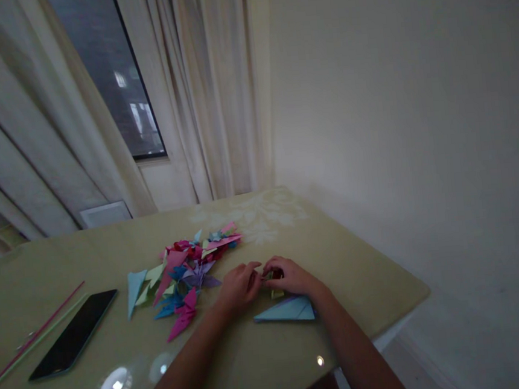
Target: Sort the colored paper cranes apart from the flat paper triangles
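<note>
Yellowish paper piece [277,293] beside curled right hand [291,276]

With left hand [241,287] bent close by — cannot tell whether gripping anything with either — just beyond folded light-blue paper [288,310], right of piled origami pieces [197,275] on the table [362,282].

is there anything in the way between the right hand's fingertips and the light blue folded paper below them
Yes: a small yellowish piece shows between the right hand's fingertips and the light blue paper. Whether the fingers hold it is unclear.
</note>
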`<state>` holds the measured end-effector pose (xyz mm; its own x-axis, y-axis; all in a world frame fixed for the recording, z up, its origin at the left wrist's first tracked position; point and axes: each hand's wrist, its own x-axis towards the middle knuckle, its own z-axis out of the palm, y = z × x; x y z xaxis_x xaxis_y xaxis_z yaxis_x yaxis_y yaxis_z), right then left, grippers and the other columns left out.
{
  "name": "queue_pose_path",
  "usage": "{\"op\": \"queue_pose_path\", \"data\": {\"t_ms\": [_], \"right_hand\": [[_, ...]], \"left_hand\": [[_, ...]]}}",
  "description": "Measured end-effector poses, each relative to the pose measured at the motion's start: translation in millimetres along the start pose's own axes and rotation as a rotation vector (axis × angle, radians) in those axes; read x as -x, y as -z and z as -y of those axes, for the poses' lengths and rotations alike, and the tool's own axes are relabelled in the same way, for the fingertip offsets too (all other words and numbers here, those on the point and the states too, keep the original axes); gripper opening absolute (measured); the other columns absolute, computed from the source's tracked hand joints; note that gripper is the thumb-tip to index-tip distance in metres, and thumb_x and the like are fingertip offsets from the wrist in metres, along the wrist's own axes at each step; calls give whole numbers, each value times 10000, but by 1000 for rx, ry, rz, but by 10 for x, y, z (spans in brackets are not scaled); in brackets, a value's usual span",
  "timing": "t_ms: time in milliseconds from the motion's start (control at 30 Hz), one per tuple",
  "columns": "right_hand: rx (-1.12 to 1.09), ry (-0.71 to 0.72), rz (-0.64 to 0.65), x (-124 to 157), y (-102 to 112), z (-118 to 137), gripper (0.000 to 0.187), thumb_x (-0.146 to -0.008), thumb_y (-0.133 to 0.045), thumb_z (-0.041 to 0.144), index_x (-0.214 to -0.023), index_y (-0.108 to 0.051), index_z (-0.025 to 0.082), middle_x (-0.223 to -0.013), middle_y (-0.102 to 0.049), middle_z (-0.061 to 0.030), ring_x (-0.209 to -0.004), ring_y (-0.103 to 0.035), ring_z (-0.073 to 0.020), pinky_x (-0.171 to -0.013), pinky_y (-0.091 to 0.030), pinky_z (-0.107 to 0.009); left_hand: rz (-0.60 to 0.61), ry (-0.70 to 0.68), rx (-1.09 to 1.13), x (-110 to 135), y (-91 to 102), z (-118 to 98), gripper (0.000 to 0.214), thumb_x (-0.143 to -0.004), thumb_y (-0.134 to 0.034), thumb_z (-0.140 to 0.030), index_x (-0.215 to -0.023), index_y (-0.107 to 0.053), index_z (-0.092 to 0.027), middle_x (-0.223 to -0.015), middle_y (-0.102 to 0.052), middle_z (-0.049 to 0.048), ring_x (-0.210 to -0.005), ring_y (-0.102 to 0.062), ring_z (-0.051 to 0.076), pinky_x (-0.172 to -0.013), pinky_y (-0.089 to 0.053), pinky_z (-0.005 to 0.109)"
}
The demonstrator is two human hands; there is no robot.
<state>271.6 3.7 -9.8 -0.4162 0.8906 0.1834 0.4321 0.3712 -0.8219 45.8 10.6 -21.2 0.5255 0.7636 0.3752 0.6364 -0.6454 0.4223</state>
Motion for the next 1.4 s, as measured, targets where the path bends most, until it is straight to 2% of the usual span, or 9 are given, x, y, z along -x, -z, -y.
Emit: {"op": "queue_pose_path", "data": {"t_ms": [100,267,467,600,767,967,1100,1267,1400], "right_hand": [[42,12,-67,3,14,7,336,-827,-849,454,-1027,-793,189,-998,-690,-61,-865,-654,-192,-792,-532,-307],[122,96,-67,-8,42,-18,705,-609,-1000,448,-1231,-742,239,-1230,-675,-99,-1162,-623,-288,-1050,-490,-417],[196,-38,-241,-42,45,-171,552,-757,-910,463,-1216,-743,206,-1371,-593,-155,-1326,-544,-309,-1172,-409,-473],[183,-37,-378,-20,58,-185,502,-807,-864,480,-1224,-734,232,-1421,-564,-146,-1359,-528,-303,-1189,-394,-487],[152,-10,-474,-13,65,-108,397,-872,-797,472,-1185,-741,234,-1380,-590,-126,-1306,-569,-266,-1159,-427,-443],[24,-11,-587,-19,142,-76,406,-921,-687,581,-1100,-757,223,-1274,-643,-128,-1199,-621,-275,-960,-533,-397],[-223,67,-489,30,253,24,601,-963,-516,738,-1132,-743,207,-1129,-721,-118,-987,-674,-242,-866,-548,-371],[-362,54,-188,136,235,219,552,-777,-815,671,-1047,-761,193,-900,-741,-54,-784,-669,-196,-749,-539,-322],[-345,25,-239,228,145,245,429,-764,-855,586,-818,-746,174,-759,-709,-35,-710,-642,-179,-673,-505,-291]], "left_hand": [[9,-46,-51,-128,6,21,319,-1017,-492,-314,-1227,-690,-178,-1046,-769,118,-1004,-711,256,-908,-547,377],[-30,-35,-55,-356,18,86,337,-1058,-421,-322,-1200,-694,-184,-1132,-764,100,-1100,-694,226,-978,-530,351],[-192,194,-376,-423,269,306,357,-1042,-389,-261,-1214,-691,-178,-1269,-708,182,-1229,-624,329,-1085,-438,496],[-83,352,-616,-371,481,461,362,-998,-411,-181,-1190,-717,-158,-1176,-745,201,-1158,-657,368,-1036,-429,545],[-58,331,-581,-407,682,507,346,-1002,-435,-239,-1017,-779,-207,-1100,-762,161,-1106,-669,360,-986,-440,522],[-236,273,42,-506,866,254,361,-1029,-404,-390,-988,-698,-185,-891,-743,76,-821,-662,241,-735,-469,325],[-220,181,333,-248,680,-139,268,-971,-525,-414,-883,-649,-194,-754,-673,11,-666,-577,174,-623,-396,260],[-89,221,513,222,362,-469,315,-929,-653,-456,-774,-689,-184,-691,-657,2,-634,-566,157,-596,-360,244],[-177,329,761,320,318,-421,398,-838,-751,-570,-850,-722,-173,-712,-658,4,-633,-562,156,-585,-393,240]]}}
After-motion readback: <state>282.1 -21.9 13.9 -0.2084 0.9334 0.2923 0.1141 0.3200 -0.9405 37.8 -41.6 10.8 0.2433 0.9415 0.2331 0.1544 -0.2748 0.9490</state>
